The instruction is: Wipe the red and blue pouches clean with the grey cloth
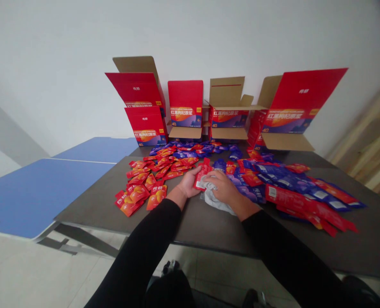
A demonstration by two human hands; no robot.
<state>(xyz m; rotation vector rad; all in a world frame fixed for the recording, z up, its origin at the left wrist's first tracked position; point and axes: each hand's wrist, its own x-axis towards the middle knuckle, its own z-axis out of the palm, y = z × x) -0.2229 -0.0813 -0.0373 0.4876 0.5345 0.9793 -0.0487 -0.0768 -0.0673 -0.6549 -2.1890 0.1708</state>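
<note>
Between my hands is a red pouch (pixel 204 167), its printed back turned up toward me. My left hand (pixel 190 182) grips the pouch along its left edge. A light grey cloth (pixel 216 202) is bunched under my right hand (pixel 223 187), whose curled fingers press part of it against the pouch. The rest of the cloth trails onto the dark table. Loose red-orange pouches (pixel 138 193) lie to the left of my hands. Purple and red pouches (pixel 286 179) are piled to the right, some in overlapping rows.
Several red cartons with raised flaps, among them a left carton (pixel 146 128) and a right carton (pixel 289 107), stand along the back by the wall. The grey table (pixel 190 226) has its front edge close to me. A blue table (pixel 64 179) adjoins on the left.
</note>
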